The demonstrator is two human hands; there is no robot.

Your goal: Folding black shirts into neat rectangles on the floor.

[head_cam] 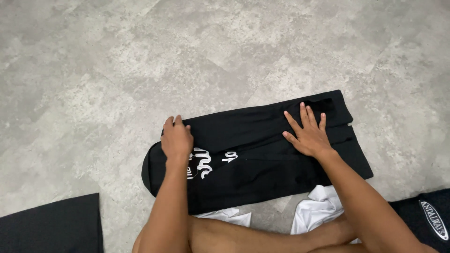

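Note:
A black garment [262,154] with white lettering lies folded into a long strip on the grey floor [225,51]. My left hand [176,138] rests on its left part, fingers curled over the far edge near the print; whether it pinches the cloth I cannot tell. My right hand [308,132] lies flat on the right part with fingers spread, pressing the fabric down. Both forearms reach in from the bottom of the view.
White cloth [318,211] lies bunched by my legs at the bottom centre. A dark folded piece [51,225] sits at the bottom left. Another black garment with an oval patch [429,218] is at the bottom right.

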